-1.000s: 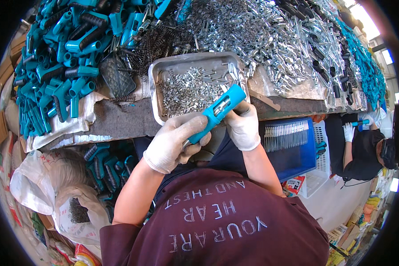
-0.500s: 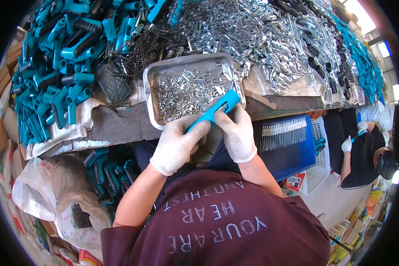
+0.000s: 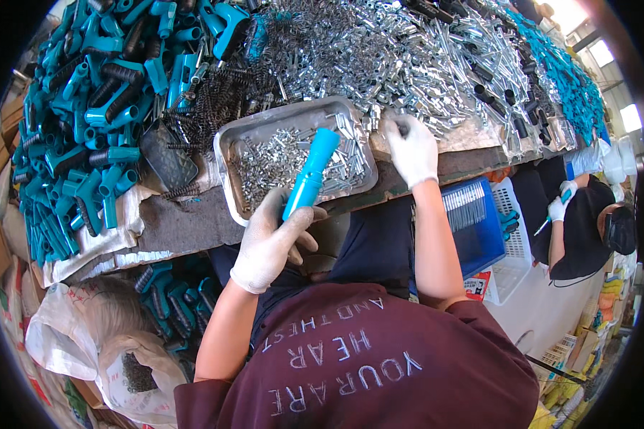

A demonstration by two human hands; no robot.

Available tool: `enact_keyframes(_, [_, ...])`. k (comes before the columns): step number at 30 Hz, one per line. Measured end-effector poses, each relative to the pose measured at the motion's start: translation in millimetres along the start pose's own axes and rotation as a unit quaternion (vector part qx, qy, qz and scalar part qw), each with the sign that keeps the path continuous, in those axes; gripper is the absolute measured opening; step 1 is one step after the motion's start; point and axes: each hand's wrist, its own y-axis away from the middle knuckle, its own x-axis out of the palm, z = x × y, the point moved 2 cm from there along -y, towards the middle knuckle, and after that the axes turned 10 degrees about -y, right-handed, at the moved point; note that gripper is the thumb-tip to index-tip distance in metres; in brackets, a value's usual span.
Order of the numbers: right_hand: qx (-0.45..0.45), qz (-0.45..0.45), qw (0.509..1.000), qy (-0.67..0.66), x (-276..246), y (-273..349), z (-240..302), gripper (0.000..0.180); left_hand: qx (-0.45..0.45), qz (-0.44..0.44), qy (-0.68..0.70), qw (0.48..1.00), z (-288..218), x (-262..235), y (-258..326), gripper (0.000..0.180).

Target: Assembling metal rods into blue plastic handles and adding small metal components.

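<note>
The workbench (image 3: 193, 229) is running wide across the top, and it is heaped: a big bank of teal plastic handles (image 3: 86, 143) is lying to the left, a sea of small bright metal parts (image 3: 422, 50) is spreading to the right, and a tangle of dark springs (image 3: 215, 100) is sitting between them. At the near edge a metal tray (image 3: 230, 136) is holding loose silver pieces.

The left hand (image 3: 272, 239), in a white glove, is clenching a teal tube (image 3: 309, 175) by its lower end. The tube is standing over the tray, its long axis tilting up and slightly right, open end pointing away from the body.

The right hand (image 3: 411, 146), gloved too, is reaching out flat onto the metal parts just beyond the tray's right corner; its fingers are curling down into the pile, and whether they are pinching a piece I cannot tell. That hand is lying up and to the right of the tube's free end, near but apart from it, so the right hand is the nearer one to the loose parts.

Far right, another person's gloved hand (image 3: 557, 209) is working with a thin tool.
</note>
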Motion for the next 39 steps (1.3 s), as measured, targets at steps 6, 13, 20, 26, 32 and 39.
enact_keyframes(6, [0.078,0.103,0.978,0.167,24.7,-45.5,8.0,0.055,-0.001,-0.116,-0.108,0.987,4.6,-3.5,-1.2,0.039])
enact_keyframes(13, [0.049,0.016,0.983,-0.175,4.1,-18.6,2.7,0.036,-0.025,-0.107,-0.017,0.994,12.8,-14.7,-7.3,0.031])
enact_keyframes(20, [-0.258,0.006,0.928,-0.269,-23.5,85.4,89.4,0.034,-0.003,-0.085,-0.034,0.996,6.1,-4.8,-14.7,0.049])
enact_keyframes(26, [-0.317,0.047,0.946,-0.047,18.4,91.8,88.8,0.038,0.153,-0.185,-0.301,0.923,0.8,5.9,-14.3,0.053])
enact_keyframes(32, [-0.336,-0.030,0.925,-0.173,-6.9,110.9,90.1,0.036,0.148,-0.140,-0.221,0.954,5.2,-0.4,-15.1,0.051])
enact_keyframes(39, [-0.116,-0.076,0.971,-0.197,-5.4,77.9,53.8,0.036,0.100,-0.112,-0.211,0.966,4.7,1.7,-16.3,0.050])
